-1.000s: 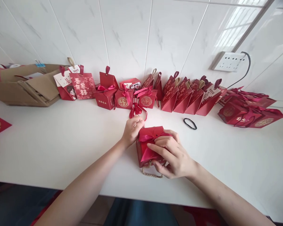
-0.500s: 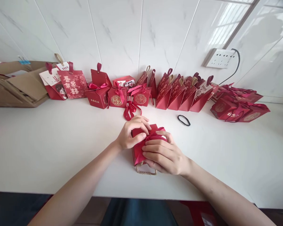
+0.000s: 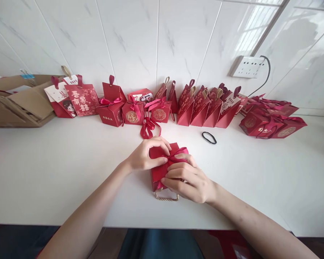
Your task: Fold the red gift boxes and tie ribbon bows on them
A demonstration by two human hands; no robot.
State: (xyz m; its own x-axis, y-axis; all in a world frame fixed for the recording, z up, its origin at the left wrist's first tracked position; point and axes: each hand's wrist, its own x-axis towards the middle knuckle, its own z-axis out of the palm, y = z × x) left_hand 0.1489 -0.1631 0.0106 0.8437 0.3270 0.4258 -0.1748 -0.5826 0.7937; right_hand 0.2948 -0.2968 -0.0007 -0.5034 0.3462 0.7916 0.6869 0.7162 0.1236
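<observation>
Red rectangular cardboard box (image 3: 157,174) lies on the table (image 3: 118,208), directly beneath the fingertips. Left hand (image 3: 144,154): thumb and fingers curved at the glossy red ribbon bow (image 3: 174,157); pinch cannot be confirmed. Right hand (image 3: 193,180): fingers curled over the bow's right side; grip cannot be confirmed.

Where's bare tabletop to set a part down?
Free: tabletop left of the left hand, in front of the cardboard box; and right of the right hand, in front of the black loop. Crowded: along the tiled wall, lined with red boxes, and the middle, where both hands touch the ribboned box.
</observation>
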